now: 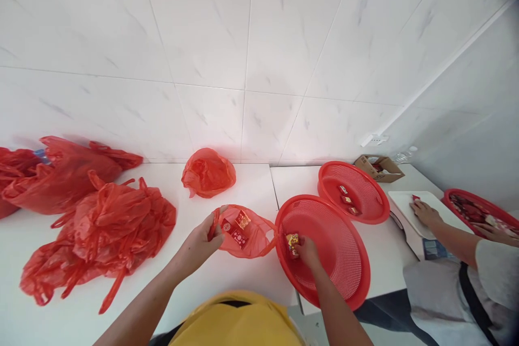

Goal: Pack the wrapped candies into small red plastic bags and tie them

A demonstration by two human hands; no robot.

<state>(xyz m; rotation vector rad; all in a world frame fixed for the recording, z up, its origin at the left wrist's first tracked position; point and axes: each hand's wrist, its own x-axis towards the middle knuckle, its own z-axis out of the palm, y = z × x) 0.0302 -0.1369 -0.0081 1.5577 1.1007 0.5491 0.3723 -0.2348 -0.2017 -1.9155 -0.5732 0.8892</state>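
My left hand (200,243) pinches the rim of a small red plastic bag (247,238) on the white table, holding it open. Two or three red and gold packets (238,227) lie inside the bag. My right hand (307,251) reaches into the near red mesh basket (336,259) and closes on a small gold and red packet (292,240) close to the basket's left rim.
A second red mesh basket (352,192) with a few packets overlaps behind the first. Heaps of red plastic bags (97,232) lie at left, and a bundled one (207,173) at the back. At right a co-worker's hand (424,211) rests on a white board beside another red basket (482,211). A cardboard box (379,167) stands by the wall.
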